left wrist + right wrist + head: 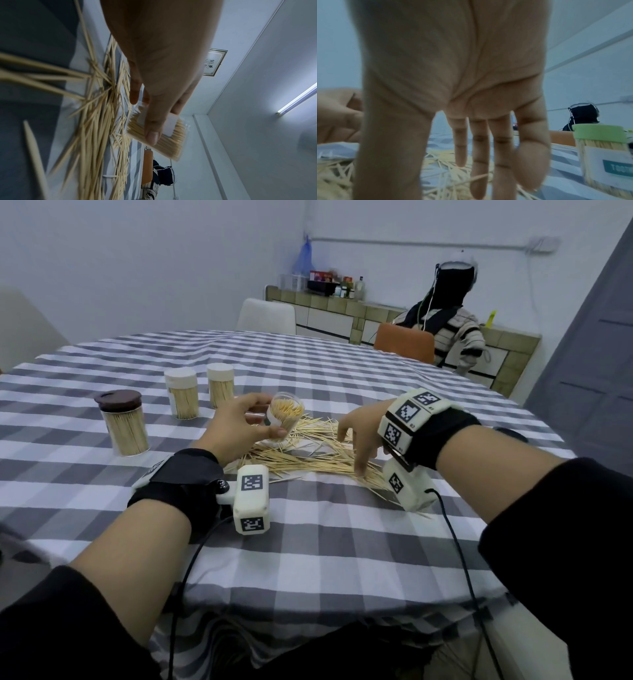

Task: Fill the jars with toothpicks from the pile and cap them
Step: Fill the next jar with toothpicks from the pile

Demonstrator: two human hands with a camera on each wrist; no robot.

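Left hand (236,424): grasps open jar (283,419) (tilted, nearly full of toothpicks). Right hand (359,436): released, fingers spread down onto toothpick pile (318,453).

Cool, bluish indoor light fills the room, its source a ceiling tube lamp (298,98) glaring white in the left wrist view. Shadows on the checked tablecloth (308,542) are soft. Wide-angle lenses bend the edges; both wrist views are blurred, the nearest toothpicks (34,75) well out of focus.
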